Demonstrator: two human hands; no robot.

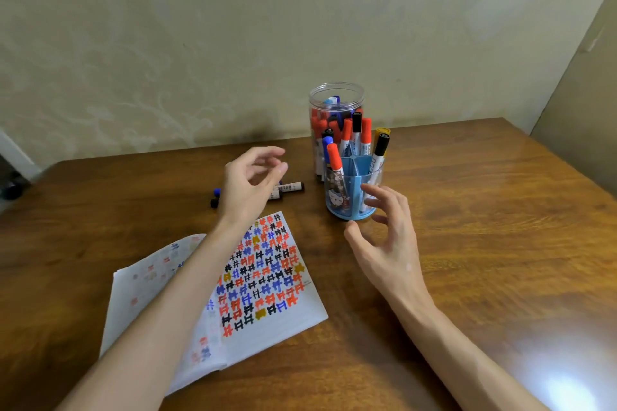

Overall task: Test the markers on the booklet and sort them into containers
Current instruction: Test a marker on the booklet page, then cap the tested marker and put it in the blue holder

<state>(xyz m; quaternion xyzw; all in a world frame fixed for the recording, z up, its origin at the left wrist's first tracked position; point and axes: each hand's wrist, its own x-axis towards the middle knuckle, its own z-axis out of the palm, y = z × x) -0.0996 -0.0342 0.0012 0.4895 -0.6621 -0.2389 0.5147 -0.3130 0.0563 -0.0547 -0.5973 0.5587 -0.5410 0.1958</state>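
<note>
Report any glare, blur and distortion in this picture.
Head view: a bright white glare patch sits on the brown wooden table at lower right; the left hand and right hand show motion blur at the fingers; the table's far edge curves, likely wide-angle distortion.

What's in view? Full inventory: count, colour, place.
table: 1, brown wood, under everything
booklet: 1, white, open, page full of red, blue, black, yellow marks; near left
jar: 1, clear, back centre
markers in jar: many, mostly red, some blue
holder: 1, blue, divided, in front of jar
markers in holder: several, red, black, blue, yellow caps, upright
loose markers: at least two, blue and black ends, lying left of jar, partly hidden
left hand: 1, empty, above loose markers
right hand: 1, empty, fingers spread, beside holder
</note>
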